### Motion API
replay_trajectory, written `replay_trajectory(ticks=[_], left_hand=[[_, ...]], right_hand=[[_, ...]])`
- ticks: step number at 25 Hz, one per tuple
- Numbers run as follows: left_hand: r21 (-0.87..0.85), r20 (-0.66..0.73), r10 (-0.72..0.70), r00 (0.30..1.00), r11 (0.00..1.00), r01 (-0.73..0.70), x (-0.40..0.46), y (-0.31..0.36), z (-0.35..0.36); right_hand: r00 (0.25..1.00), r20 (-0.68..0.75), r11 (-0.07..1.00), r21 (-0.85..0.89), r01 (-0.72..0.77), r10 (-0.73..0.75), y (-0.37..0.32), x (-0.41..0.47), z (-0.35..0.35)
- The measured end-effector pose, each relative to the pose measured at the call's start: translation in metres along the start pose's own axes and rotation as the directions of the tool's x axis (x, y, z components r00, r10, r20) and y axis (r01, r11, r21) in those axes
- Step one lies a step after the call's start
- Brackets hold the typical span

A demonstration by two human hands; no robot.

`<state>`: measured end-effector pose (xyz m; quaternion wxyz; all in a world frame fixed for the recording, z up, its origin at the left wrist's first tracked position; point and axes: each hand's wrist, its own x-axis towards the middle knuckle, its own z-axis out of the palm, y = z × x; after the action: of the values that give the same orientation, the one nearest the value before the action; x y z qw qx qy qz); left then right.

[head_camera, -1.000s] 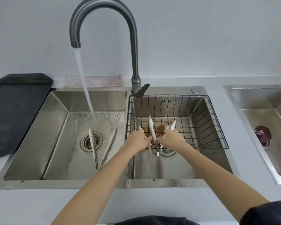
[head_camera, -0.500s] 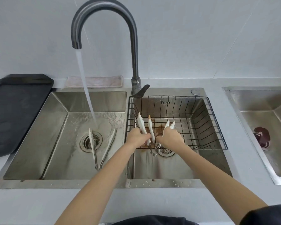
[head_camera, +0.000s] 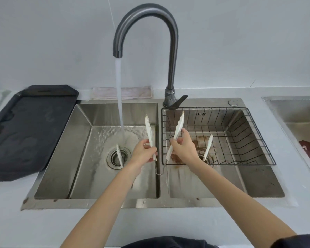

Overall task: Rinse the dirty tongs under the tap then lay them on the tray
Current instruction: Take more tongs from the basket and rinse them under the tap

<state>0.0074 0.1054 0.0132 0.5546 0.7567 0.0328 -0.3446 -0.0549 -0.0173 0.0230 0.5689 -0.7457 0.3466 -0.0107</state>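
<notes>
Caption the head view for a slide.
Both hands, left and right, spread white-tipped metal tongs beside the running tap stream.

Kitchen: steel double sink (head_camera: 118, 203), running tap (head_camera: 172, 51), wire basket (head_camera: 258, 140), countertop (head_camera: 222, 221).

Double sink (head_camera: 89, 203) at centre, tap (head_camera: 172, 56) at 12 o'clock behind divider, spout over left basin. Tray (head_camera: 30, 129) on counter at 9 o'clock, beside left basin. Cloth (head_camera: 132, 92) behind left basin at 11 o'clock. Wire basket (head_camera: 249, 136) in right basin, far half. Second sink (head_camera: 293, 108) at 3 o'clock. One tongs (head_camera: 119, 154) in left basin over drain; held tongs (head_camera: 175, 133) over divider; third tongs (head_camera: 208, 146) in basket.
</notes>
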Motion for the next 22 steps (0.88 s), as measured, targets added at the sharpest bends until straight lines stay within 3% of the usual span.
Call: replay_trajectory(ticks=[7, 16, 22], left_hand=[[-0.038, -0.012, 0.012, 1.000, 0.999, -0.013, -0.004, -0.029, -0.074], [0.009, -0.075, 0.140, 0.987, 0.990, -0.139, 0.020, -0.030, -0.160], [0.100, -0.114, 0.224, 0.968, 0.972, -0.213, 0.046, -0.017, -0.193]], right_hand=[[0.996, 0.000, 0.906, 0.416, -0.082, 0.091, -0.019, 0.019, 0.069], [0.963, 0.206, 0.851, 0.461, -0.250, 0.171, -0.049, 0.042, 0.154], [0.947, 0.209, 0.804, 0.502, -0.319, 0.245, -0.067, 0.075, 0.182]])
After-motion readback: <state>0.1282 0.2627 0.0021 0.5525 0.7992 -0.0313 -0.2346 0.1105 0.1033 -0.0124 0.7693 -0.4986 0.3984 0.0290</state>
